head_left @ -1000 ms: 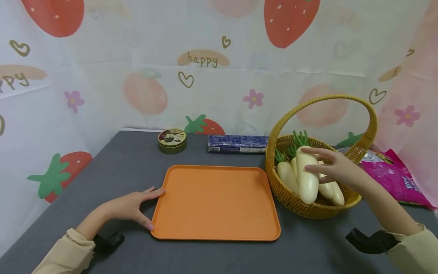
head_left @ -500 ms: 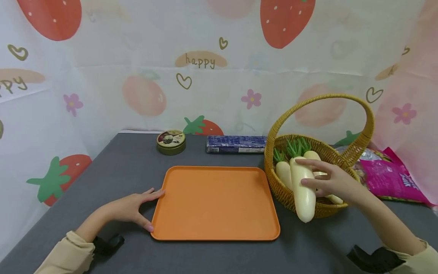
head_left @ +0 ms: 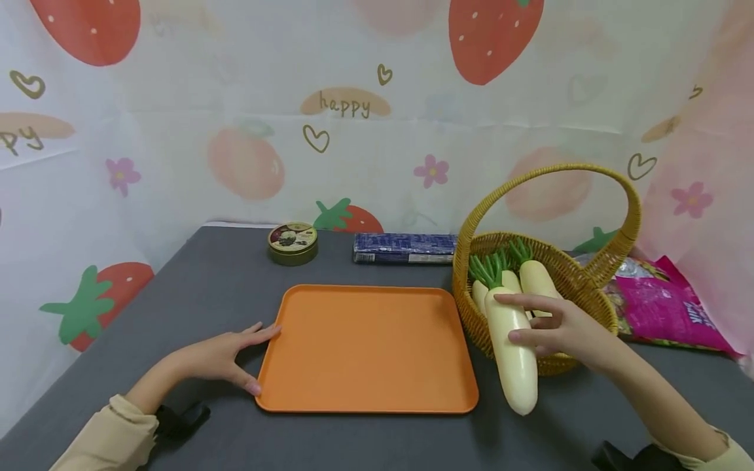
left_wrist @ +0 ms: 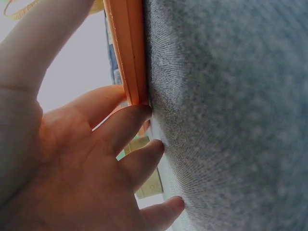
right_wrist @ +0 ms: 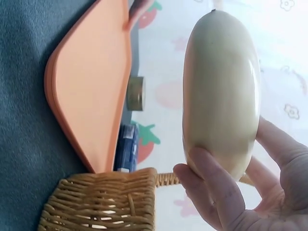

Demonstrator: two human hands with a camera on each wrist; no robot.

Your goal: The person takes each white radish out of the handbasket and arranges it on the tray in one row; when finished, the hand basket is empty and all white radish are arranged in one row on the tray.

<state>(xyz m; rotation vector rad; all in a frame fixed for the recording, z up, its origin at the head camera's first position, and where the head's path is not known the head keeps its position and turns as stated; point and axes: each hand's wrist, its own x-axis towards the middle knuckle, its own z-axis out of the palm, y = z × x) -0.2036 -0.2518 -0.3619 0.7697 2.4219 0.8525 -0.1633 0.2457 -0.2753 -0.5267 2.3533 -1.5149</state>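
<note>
Nearest you, the radish (head_left: 514, 353) hung tilted out over the front rim of the basket (head_left: 570, 278), right of the tray (head_left: 365, 353) — white, smooth, glossy, green stalks at its far end. Your right grip (head_left: 554, 327) was clamped on it. Your left grip (head_left: 226, 356) was apart, thumb and fingers spread against the tray's left edge. By the look of it, one was lifted so far — other radishes (head_left: 538, 278) were left in the basket. Beyond sat a tin (head_left: 292, 244) and a blue box (head_left: 405, 248).

Patterned cloth (head_left: 365, 39) walling in a grey table (head_left: 353, 445) suggests a makeshift booth.
</note>
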